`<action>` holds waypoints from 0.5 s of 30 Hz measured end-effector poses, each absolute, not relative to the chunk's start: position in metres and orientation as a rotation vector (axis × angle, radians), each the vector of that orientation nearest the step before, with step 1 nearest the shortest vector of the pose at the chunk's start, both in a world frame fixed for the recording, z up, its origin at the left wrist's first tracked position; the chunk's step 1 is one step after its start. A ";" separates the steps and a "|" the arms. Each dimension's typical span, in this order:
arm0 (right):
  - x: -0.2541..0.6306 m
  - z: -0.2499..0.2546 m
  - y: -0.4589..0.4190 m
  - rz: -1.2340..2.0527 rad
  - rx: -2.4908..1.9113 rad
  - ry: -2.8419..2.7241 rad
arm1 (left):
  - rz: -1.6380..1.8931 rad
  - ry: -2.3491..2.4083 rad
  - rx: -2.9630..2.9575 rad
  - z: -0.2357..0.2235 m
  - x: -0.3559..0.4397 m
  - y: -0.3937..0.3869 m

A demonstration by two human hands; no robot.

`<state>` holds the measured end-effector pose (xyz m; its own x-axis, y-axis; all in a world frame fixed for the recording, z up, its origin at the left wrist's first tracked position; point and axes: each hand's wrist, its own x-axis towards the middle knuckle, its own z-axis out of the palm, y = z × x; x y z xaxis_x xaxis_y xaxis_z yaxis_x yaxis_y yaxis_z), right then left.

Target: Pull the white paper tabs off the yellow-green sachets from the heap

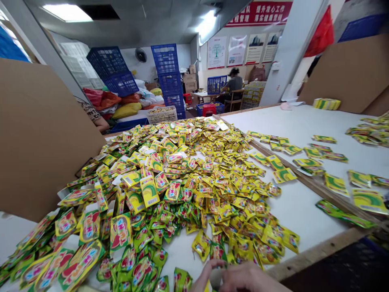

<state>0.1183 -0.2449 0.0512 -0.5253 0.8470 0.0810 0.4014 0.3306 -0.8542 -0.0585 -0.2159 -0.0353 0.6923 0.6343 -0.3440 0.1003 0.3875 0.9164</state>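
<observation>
At the bottom edge my left hand (207, 276) is curled around a small carton (208, 287), of which only a yellow side and a pale opening show. Against it, my right hand (243, 278) has its fingers bent inward and closed, slightly blurred; what they hold is hidden. Just beyond my hands lie yellow sachets (237, 241) and a green and red sachet (217, 248). Green sachets (141, 269) are heaped left of my hands. Farther left, yellow cartons with red lettering (120, 231) lie piled, many with white flaps open.
A wooden strip (288, 172) divides the white table (299, 215), with flat cartons (306, 162) to its right. Cardboard sheets stand at the left (39, 142) and right (343, 77). Behind are stacked blue crates (170, 81), a seated person (235, 84) and another person's arm (95, 117).
</observation>
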 end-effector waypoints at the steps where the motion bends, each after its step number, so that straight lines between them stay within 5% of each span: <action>1: 0.119 0.050 -0.246 1.036 -1.147 -2.030 | 0.398 0.693 1.141 -0.029 -0.058 -0.215; 4: 0.119 0.045 -0.248 0.856 -1.238 -1.971 | 0.411 0.560 1.085 -0.014 -0.058 -0.212; 11: 0.108 0.034 -0.250 1.051 -1.088 -2.243 | 0.505 0.771 1.246 -0.026 -0.058 -0.224; 15: 0.141 0.046 -0.253 0.727 -1.279 -2.146 | 0.523 0.857 1.323 -0.012 -0.066 -0.217</action>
